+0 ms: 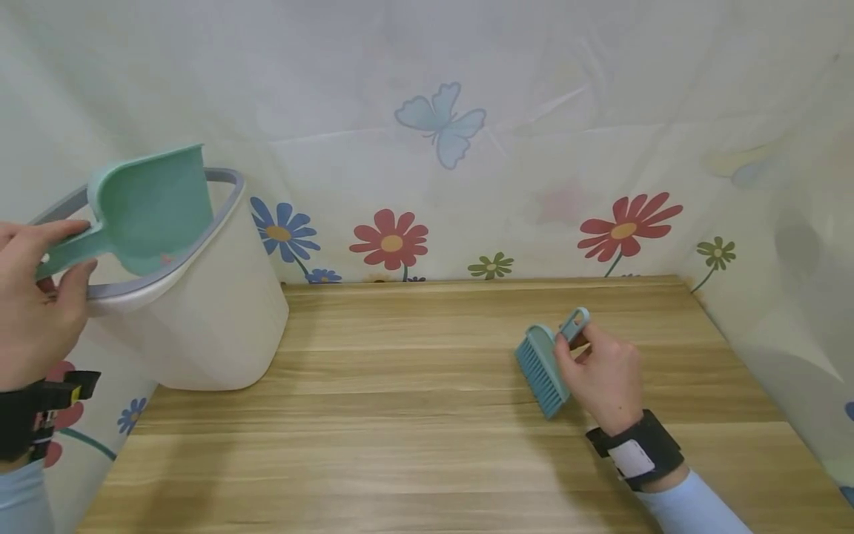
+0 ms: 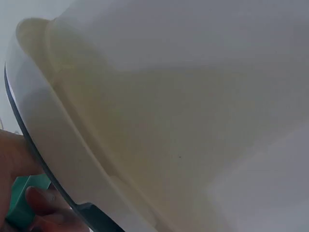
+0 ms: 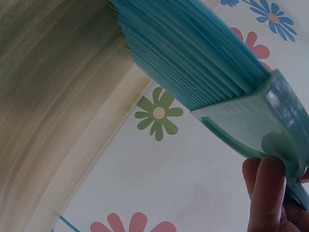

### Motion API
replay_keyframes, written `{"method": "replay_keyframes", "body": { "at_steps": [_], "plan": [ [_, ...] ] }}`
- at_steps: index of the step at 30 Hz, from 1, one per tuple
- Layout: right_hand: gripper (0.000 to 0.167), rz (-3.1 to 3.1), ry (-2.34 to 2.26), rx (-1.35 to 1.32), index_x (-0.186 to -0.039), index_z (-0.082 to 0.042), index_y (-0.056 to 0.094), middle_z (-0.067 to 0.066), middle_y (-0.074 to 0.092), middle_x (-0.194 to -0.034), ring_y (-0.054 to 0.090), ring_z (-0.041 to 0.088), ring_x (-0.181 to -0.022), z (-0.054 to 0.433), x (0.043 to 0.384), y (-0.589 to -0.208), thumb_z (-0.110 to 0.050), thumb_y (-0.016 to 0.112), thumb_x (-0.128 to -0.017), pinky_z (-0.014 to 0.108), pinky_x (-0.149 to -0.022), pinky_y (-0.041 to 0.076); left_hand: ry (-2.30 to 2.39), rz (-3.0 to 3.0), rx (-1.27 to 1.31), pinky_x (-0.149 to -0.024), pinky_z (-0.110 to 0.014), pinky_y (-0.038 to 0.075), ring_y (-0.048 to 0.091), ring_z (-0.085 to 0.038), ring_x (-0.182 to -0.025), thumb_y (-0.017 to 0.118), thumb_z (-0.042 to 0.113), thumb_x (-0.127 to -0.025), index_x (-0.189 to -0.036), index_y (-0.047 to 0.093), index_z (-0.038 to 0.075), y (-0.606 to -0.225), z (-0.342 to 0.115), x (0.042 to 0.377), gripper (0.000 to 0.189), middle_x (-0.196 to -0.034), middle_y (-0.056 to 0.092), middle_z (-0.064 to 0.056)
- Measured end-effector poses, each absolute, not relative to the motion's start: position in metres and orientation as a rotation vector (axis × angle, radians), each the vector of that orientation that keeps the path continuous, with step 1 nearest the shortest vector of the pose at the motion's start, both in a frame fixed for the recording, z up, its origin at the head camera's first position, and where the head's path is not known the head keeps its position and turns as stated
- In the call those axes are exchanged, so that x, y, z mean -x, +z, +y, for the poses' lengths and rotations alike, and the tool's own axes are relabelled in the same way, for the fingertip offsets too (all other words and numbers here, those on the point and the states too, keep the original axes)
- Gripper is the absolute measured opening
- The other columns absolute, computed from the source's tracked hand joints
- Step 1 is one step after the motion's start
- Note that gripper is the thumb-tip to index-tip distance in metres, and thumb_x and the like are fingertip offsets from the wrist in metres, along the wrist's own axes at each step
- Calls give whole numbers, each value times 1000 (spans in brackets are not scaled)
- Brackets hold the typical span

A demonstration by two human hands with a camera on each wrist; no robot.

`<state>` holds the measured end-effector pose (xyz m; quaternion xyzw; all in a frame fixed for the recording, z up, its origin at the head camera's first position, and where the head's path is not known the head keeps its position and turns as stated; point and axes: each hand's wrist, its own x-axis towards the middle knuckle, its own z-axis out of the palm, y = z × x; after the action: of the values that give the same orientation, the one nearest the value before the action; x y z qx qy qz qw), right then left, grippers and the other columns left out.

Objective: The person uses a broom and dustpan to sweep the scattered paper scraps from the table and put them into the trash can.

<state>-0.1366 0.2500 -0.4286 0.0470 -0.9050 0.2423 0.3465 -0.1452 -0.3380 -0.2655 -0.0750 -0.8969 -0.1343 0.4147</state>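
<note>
At the far left of the head view, my left hand [image 1: 40,297] grips the handle of a green dustpan [image 1: 156,208]. The pan is tilted over the open top of a white bin [image 1: 207,319] with a grey rim, and a small pinkish bit shows near its lower edge. In the left wrist view the bin's wall [image 2: 193,121] fills most of the picture, and only part of the hand [image 2: 19,164] shows. On the right, my right hand [image 1: 603,374] pinches the handle of a small blue-green brush [image 1: 543,367], bristles angled down towards the table. The right wrist view shows the bristles [image 3: 188,53] closely.
The wood-grain table [image 1: 400,415] runs back to a white curtain [image 1: 333,89] printed with flowers and a butterfly. The same sheeting rises along the right side. The bin stands at the table's left edge.
</note>
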Motion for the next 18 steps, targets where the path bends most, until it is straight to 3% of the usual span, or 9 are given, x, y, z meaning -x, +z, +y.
{"method": "replay_keyframes", "body": {
  "at_steps": [4, 8, 18],
  "plan": [
    [13, -2343, 628, -127, -86, 0, 70, 16, 74, -73, 61, 19, -51, 250, 137, -428, -11, 76, -88, 26, -48, 43, -292, -2271, 196, -73, -26, 27, 37, -38, -85, 60, -17, -94, -133, 60, -10, -265, -329, 142, 40, -109, 48, -32],
    [13, -2346, 631, -124, -86, 0, 70, 16, 74, -73, 60, 19, -51, 249, 137, -428, -11, 76, -88, 26, -48, 43, -297, -2267, 184, -72, -32, 27, 35, -37, -85, 60, -18, -94, -132, 60, -11, -264, -325, 141, 39, -109, 47, -32],
    [13, -2348, 640, -116, -87, 0, 70, 16, 74, -73, 62, 20, -52, 250, 136, -430, -11, 75, -88, 26, -48, 44, -291, -2165, 209, -79, -19, 20, 42, -41, -88, 55, -3, -104, -143, 55, -4, -259, -326, 141, 39, -116, 52, -36]
  ]
}}
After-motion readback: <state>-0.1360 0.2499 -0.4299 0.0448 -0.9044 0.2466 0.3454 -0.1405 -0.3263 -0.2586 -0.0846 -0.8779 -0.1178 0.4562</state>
